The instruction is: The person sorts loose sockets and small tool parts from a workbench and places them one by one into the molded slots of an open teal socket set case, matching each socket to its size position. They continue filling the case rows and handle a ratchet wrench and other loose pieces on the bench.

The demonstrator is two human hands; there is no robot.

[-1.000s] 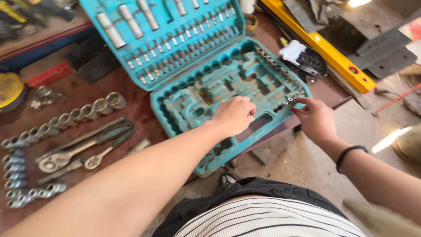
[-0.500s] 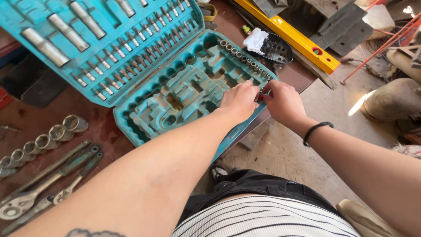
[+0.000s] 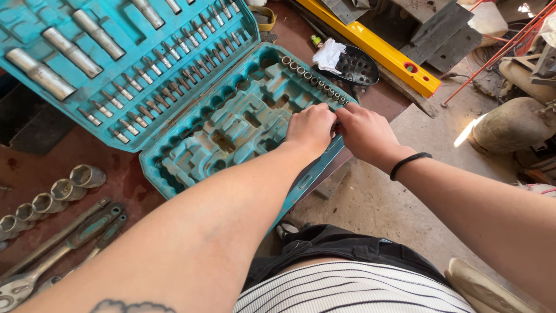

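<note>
Since a moment ago, your right hand has closed in until it touches your left hand at frame centre; whether either grips anything, you cannot tell. Both rest on the teal socket case's right edge, beside the row of small sockets. Beyond lies a yellow level.
</note>
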